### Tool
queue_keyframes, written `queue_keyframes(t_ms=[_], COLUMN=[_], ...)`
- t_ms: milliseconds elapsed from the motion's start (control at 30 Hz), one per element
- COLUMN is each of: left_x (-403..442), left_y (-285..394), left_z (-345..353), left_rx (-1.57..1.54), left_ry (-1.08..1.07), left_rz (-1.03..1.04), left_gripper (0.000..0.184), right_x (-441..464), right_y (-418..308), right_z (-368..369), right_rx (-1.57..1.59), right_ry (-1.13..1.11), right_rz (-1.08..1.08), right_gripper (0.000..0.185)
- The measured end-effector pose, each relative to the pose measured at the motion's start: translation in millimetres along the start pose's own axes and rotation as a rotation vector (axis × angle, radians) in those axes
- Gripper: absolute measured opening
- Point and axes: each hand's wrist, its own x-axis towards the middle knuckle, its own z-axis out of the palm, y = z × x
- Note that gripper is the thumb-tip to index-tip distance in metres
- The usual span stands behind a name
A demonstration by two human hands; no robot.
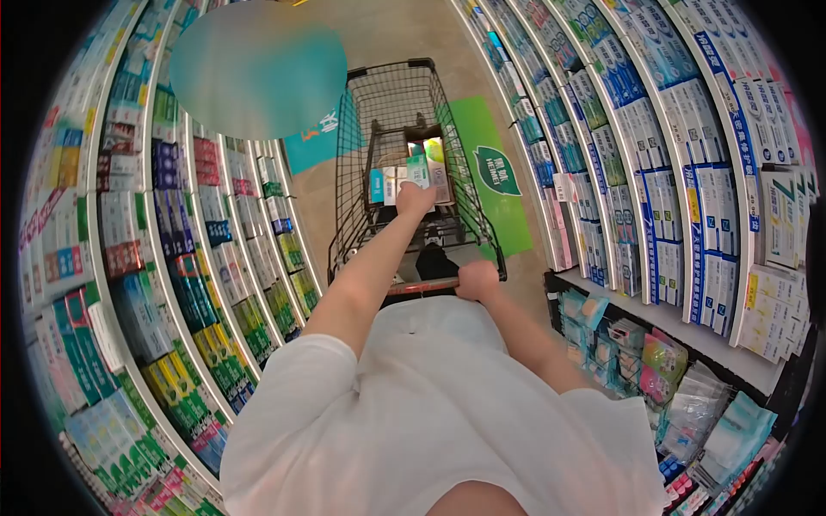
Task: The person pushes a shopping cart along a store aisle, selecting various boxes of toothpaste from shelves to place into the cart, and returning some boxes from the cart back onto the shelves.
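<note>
A black wire shopping cart (pixel 417 64) stands in front of me in the aisle. My left hand (pixel 416 199) reaches into it, closed at the lower end of a small green and white box (pixel 417 168). Around that hand lie other boxes: a white one (pixel 390 184), a blue one (pixel 377 185), a pinkish-grey one (pixel 441 182) and a yellow-green pack (pixel 433 150). My right hand (pixel 477 280) is wrapped round the right end of the red cart handle (pixel 422 286).
Shelves of boxed goods line the left (pixel 172 224) and the right (pixel 688 172). Bagged items (pixel 662 365) hang low on the right. Green (pixel 497 172) and blue (pixel 311 148) signs lie on the floor. A blurred patch covers the upper left.
</note>
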Motion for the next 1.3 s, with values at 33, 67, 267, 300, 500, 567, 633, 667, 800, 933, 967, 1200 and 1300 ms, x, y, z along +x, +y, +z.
queue_keyframes(t_ms=[33,67,267,300,500,567,633,667,800,933,967,1200,1300], left_x=[11.8,23.6,82.8,95.8,116.5,89.4,47.2,19.6,-22.7,-66.0,-69.0,-136.2,-150.8], left_y=[4.7,6.9,19.8,19.1,-1.6,-9.5,-10.3,-7.3,-73.5,-141.2,-165.1,-219.9,-213.0], left_z=[10.2,18.5,53.7,60.0,80.3,65.2,34.6,9.8,-39.2,-84.8,-86.3,-95.3,-102.2], left_rx=[0.007,0.055,0.184,0.182,0.241,0.242,0.25,0.178,0.19,0.363,0.435,0.645,0.671], left_ry=[-0.009,0.025,0.064,0.063,0.013,-0.085,-0.055,-0.058,0.11,0.153,0.214,0.248,0.129], left_rz=[0.007,0.039,0.05,0.054,0.101,0.293,0.398,0.434,0.512,0.48,0.571,0.814,0.713], left_gripper=[0.079,0.079,0.079,0.079,0.082,0.074,0.059,0.054,0.044,0.059,0.065,0.091,0.092], right_x=[0.4,0.7,6.7,8.3,12.5,14.7,15.9,17.5,20.3,16.5,15.1,-3.3,-10.6], right_y=[2.0,3.5,16.3,18.3,23.8,25.4,26.2,28.0,31.2,29.7,30.0,19.9,14.4], right_z=[-0.9,-1.3,-0.9,-1.9,-7.5,-17.3,-18.0,-18.8,-16.8,-13.3,-17.5,-10.6,1.0], right_rx=[0.009,0.017,0.048,0.047,0.081,0.063,0.047,0.025,0.023,0.023,0.026,0.038,0.051], right_ry=[0.0,0.01,0.017,0.02,0.033,-0.021,-0.003,0.016,0.063,0.098,0.127,0.141,0.143], right_rz=[0.01,0.002,-0.039,-0.035,0.007,0.012,0.003,-0.007,0.002,0.004,0.007,0.037,0.046], right_gripper=[0.032,0.033,0.03,0.03,0.029,0.028,0.028,0.028,0.028,0.029,0.03,0.032,0.033])
